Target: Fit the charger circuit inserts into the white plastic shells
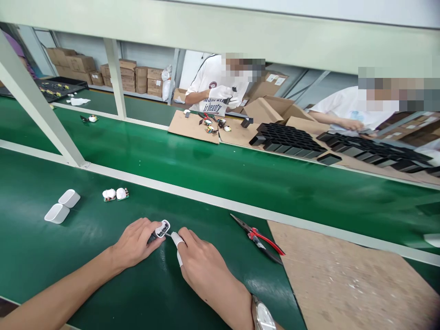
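My left hand [139, 240] is closed around a small white plastic housing [162, 228] with rounded ends, and dark parts show at its facing end. Close on its right, my right hand [206, 261] is closed on a thin metal tool [168, 234] whose tip meets the housing's rim or opening. Most of that tool is hidden, so its kind is unclear. White covers wrap some right-hand fingertips. Two empty white plastic cases [57, 213] lie to the left. Two small circuit boards topped with white blobs [109, 195] sit beyond my left hand.
Long-nose pliers [256, 236] with red and black handles lie right of my hands, by a brown board [350, 279]. A pale rail [172, 195] crosses behind. Across the green belt [192, 158], two co-workers handle parts near rows of black cases [288, 140].
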`<control>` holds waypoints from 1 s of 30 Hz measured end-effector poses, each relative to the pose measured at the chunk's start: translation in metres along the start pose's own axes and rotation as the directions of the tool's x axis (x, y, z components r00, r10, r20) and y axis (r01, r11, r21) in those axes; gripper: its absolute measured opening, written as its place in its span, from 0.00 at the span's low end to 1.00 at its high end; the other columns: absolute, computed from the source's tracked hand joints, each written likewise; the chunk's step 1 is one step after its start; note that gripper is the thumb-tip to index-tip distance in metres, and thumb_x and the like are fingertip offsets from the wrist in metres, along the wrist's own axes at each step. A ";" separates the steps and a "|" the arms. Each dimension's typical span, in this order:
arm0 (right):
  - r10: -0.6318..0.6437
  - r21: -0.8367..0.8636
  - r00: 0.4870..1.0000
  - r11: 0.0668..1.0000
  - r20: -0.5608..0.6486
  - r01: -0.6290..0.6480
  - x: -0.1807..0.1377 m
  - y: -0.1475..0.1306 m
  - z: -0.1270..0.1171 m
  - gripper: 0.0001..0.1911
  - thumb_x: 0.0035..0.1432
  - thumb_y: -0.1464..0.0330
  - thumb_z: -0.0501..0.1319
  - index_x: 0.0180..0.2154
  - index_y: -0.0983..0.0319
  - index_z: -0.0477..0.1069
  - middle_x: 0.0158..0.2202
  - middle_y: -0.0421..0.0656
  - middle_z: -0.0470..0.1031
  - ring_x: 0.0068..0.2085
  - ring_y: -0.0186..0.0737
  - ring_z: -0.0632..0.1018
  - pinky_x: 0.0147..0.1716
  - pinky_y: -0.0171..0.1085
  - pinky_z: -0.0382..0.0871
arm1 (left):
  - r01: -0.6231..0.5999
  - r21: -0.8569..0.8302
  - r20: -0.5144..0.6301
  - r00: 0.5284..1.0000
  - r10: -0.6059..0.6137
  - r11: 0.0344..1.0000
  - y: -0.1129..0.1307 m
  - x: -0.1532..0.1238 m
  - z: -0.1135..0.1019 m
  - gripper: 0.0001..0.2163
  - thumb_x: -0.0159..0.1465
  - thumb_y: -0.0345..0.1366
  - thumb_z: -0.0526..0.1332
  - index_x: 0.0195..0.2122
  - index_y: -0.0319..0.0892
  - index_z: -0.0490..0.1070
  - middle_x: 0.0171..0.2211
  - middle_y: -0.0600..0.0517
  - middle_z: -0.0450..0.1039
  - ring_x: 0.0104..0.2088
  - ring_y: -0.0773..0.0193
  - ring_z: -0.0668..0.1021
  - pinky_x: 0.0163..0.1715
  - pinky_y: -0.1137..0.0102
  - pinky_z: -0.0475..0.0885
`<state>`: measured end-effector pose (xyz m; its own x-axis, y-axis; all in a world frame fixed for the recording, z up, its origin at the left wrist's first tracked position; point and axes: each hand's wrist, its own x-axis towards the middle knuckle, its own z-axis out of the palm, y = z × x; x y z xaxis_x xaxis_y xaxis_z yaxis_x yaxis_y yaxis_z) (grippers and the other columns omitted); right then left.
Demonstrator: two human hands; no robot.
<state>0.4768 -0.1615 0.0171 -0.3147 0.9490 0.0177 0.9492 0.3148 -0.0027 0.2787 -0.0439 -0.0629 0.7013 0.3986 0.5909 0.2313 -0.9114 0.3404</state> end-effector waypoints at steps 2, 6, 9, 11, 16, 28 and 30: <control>0.007 0.025 1.000 1.000 -0.021 -0.006 -0.001 0.001 -0.001 0.12 0.56 0.83 0.56 0.36 0.61 0.68 0.43 0.49 0.71 0.37 0.43 0.74 0.27 0.37 0.66 | 0.011 -0.011 0.003 1.000 -0.011 1.000 -0.001 0.000 0.000 0.16 0.72 0.32 0.64 0.58 0.41 0.64 0.38 0.49 0.79 0.32 0.59 0.78 0.33 0.64 0.73; 0.039 0.058 0.998 0.998 -0.047 -0.037 -0.004 0.007 -0.004 0.12 0.58 0.83 0.55 0.37 0.61 0.67 0.43 0.48 0.70 0.37 0.41 0.74 0.27 0.36 0.65 | 0.031 -0.036 0.005 1.000 -0.030 0.999 -0.001 -0.002 0.000 0.17 0.72 0.32 0.64 0.59 0.42 0.63 0.39 0.50 0.79 0.32 0.59 0.78 0.34 0.64 0.73; 0.050 0.065 0.998 0.997 -0.025 -0.049 -0.003 0.009 -0.006 0.12 0.58 0.83 0.55 0.37 0.61 0.68 0.41 0.47 0.70 0.37 0.41 0.74 0.27 0.35 0.65 | 0.050 -0.044 0.006 0.999 -0.050 0.998 -0.002 -0.003 0.000 0.17 0.72 0.33 0.64 0.59 0.43 0.63 0.37 0.51 0.78 0.31 0.60 0.78 0.33 0.64 0.73; 0.039 0.070 0.999 0.997 0.011 -0.040 -0.002 0.008 -0.006 0.12 0.56 0.83 0.55 0.37 0.61 0.68 0.42 0.47 0.70 0.36 0.41 0.73 0.27 0.36 0.65 | 0.053 -0.051 0.003 0.999 -0.053 0.997 -0.002 -0.003 0.001 0.16 0.72 0.33 0.64 0.59 0.42 0.63 0.37 0.51 0.78 0.31 0.59 0.78 0.33 0.64 0.73; 0.018 0.110 0.996 0.994 0.082 -0.027 0.003 0.006 -0.004 0.13 0.56 0.83 0.56 0.38 0.62 0.69 0.43 0.47 0.70 0.38 0.41 0.74 0.29 0.36 0.66 | 0.058 -0.063 0.019 0.998 -0.057 0.996 -0.002 -0.003 0.000 0.15 0.72 0.33 0.63 0.58 0.43 0.64 0.37 0.51 0.78 0.32 0.59 0.78 0.32 0.64 0.72; 0.069 0.149 0.986 0.985 0.150 -0.092 0.005 0.018 -0.013 0.14 0.54 0.82 0.57 0.39 0.63 0.72 0.44 0.47 0.73 0.37 0.40 0.75 0.29 0.36 0.65 | 0.058 -0.056 0.031 0.998 -0.056 0.997 -0.003 -0.001 -0.003 0.14 0.72 0.34 0.63 0.57 0.43 0.66 0.38 0.50 0.79 0.34 0.59 0.80 0.34 0.64 0.75; 0.087 0.172 0.992 0.980 0.094 -0.102 0.004 0.025 -0.013 0.13 0.57 0.82 0.56 0.39 0.63 0.73 0.44 0.46 0.73 0.37 0.40 0.76 0.30 0.37 0.66 | 0.031 -0.040 0.042 0.999 -0.029 0.999 -0.004 0.000 -0.004 0.13 0.72 0.32 0.63 0.56 0.44 0.68 0.39 0.49 0.79 0.35 0.59 0.80 0.35 0.64 0.76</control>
<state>0.4998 -0.1499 0.0305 -0.2306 0.9701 -0.0764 0.9607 0.2144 -0.1762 0.2745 -0.0399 -0.0613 0.7217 0.4206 0.5497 0.2259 -0.8938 0.3874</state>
